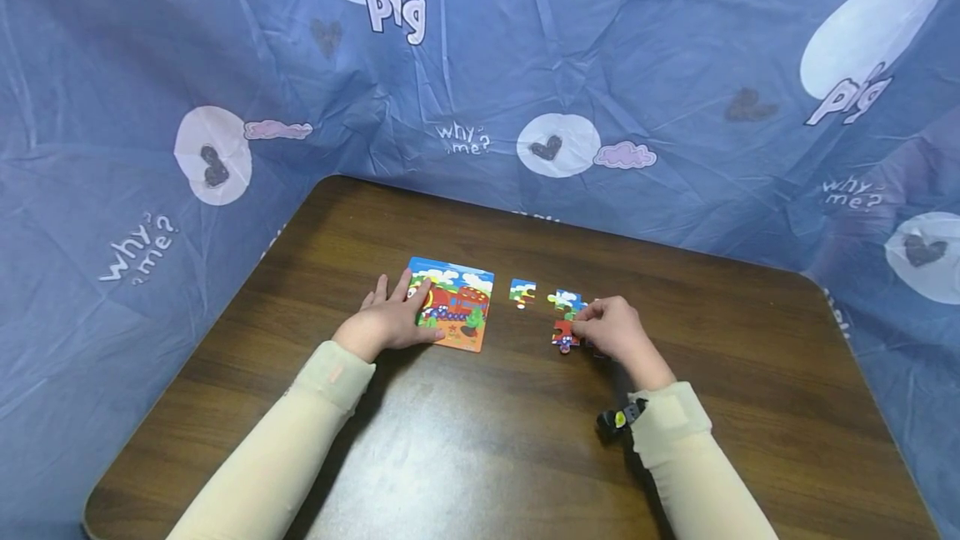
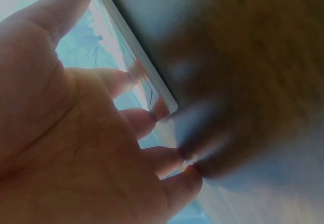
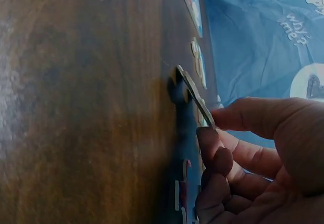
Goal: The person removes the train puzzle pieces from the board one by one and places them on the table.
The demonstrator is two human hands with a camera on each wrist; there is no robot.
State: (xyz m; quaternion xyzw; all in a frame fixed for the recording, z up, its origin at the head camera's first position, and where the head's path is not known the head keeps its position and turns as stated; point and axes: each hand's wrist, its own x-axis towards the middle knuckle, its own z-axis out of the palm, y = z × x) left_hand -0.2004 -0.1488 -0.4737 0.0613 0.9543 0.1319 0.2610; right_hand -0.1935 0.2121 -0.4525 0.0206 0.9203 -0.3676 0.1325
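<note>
A square picture puzzle (image 1: 468, 307) with a red train, clouds and orange ground lies on the table, left of centre. My left hand (image 1: 386, 323) rests on its left part with fingers spread, and in the left wrist view its fingertips touch along the board's edge. To the right, my right hand (image 1: 615, 330) pinches a red jigsaw piece (image 1: 564, 332) between thumb and fingers. The right wrist view shows that piece (image 3: 195, 97) tilted, its far end raised off the table. Just behind it lies a blue-and-white piece (image 1: 566, 300). Other pieces are partly hidden under the right hand.
A separate blue-and-green jigsaw piece (image 1: 522, 292) lies between the puzzle and the right hand. The brown wooden table (image 1: 465, 457) ends at a blue printed cloth (image 1: 480, 65) behind it. A black device (image 1: 618, 421) is strapped at the right wrist.
</note>
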